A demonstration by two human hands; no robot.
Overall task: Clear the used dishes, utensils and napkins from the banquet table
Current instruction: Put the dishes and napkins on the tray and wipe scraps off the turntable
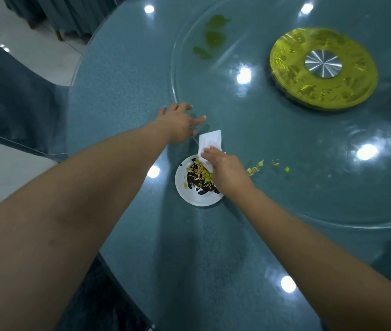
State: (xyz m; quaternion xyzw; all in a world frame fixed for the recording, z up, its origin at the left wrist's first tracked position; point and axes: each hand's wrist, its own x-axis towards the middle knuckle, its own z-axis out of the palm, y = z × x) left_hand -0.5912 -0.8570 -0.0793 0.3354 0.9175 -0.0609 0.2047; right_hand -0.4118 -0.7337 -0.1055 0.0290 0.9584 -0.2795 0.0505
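The right hand [225, 170] is pinching a white paper napkin [207, 145] and pressing it over the small round white plate [195, 198] of dark and green leftovers just beneath it, probably sweeping scraps onto the plate. The left hand [177, 120] is resting open, fingers spread, on the blue-green bench [189, 247] just beyond the napkin, likely steadying. Loose green and yellow food crumbs [261, 166] are lying to the right of the right hand. The right fingertips are hiding under the napkin.
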